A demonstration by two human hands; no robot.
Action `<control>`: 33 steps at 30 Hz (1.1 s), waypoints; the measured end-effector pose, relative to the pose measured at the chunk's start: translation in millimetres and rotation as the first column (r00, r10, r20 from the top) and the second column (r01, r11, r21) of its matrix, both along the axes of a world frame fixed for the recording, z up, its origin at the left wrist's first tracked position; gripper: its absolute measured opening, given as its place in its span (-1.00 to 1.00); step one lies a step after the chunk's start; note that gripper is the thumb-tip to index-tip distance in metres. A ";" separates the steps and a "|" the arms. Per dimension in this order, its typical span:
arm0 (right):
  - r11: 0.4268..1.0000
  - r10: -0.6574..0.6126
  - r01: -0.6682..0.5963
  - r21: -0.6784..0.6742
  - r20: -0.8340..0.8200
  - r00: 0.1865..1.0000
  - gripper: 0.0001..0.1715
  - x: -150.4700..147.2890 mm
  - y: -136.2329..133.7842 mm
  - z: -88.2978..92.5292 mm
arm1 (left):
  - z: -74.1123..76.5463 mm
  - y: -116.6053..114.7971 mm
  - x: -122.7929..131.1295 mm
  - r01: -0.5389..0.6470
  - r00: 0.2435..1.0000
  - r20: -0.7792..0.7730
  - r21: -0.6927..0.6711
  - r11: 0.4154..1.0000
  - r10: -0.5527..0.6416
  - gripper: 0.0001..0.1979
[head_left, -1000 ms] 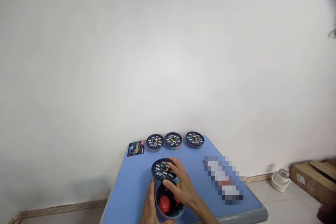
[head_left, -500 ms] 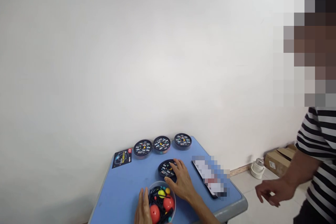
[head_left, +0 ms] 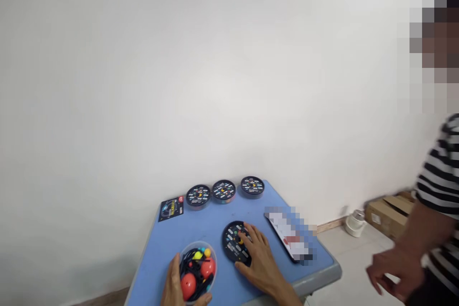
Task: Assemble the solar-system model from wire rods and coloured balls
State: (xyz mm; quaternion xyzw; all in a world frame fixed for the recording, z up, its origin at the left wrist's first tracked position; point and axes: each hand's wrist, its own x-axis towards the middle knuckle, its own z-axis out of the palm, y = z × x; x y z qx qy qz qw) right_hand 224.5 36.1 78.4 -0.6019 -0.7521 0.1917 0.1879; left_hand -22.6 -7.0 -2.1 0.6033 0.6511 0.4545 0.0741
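Note:
My left hand point(head_left: 172, 281) is curved around the near left side of a round clear plastic tub point(head_left: 216, 260), its thumb at the near rim. Inside the tub lie red balls point(head_left: 188, 287), a yellow ball point(head_left: 197, 255), a small orange ball point(head_left: 207, 252) and a tangle of black cord or thin parts. To the right of the tub a round black lid point(head_left: 231, 246) with printed planets and labels lies on the table. My right hand point(head_left: 258, 259) rests over the lid's right part, fingers spread, covering some of the print.
Along the blue table's point(head_left: 154, 248) far edge stand three similar lidded tubs point(head_left: 198, 196) and a dark printed card point(head_left: 171, 208). A phone point(head_left: 287, 236) lies at the right. Another person's hand point(head_left: 396, 272) hangs beside the table. A cardboard box point(head_left: 387, 215) and a white container point(head_left: 355, 224) are on the floor.
The tub has moved left, and my left hand has closed around its side. The lid has slid nearer under my right hand and now lies right of the tub. My view has shifted slightly.

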 end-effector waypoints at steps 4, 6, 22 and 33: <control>0.999 0.032 -0.034 0.036 0.053 0.998 -0.14 1.7 -12.0 -11.3 | 14.1 -14.2 -1.1 0.077 0.990 0.121 -0.094 0.993 -0.066 0.02; 0.997 0.045 -0.049 0.053 0.064 0.997 -0.12 4.4 -12.3 -15.6 | 20.9 -19.0 0.1 0.079 0.987 0.152 -0.154 0.985 -0.055 0.02; 0.868 0.446 -0.459 0.188 0.111 0.888 -0.64 -99.1 -17.3 22.6 | 35.8 -22.8 0.5 0.096 0.968 0.251 -0.277 0.956 -0.025 0.13; 0.869 0.447 -0.446 0.214 0.049 0.893 -0.64 -112.3 17.7 28.5 | 46.6 -27.8 -1.1 0.171 0.946 0.319 -0.320 0.932 -0.064 0.15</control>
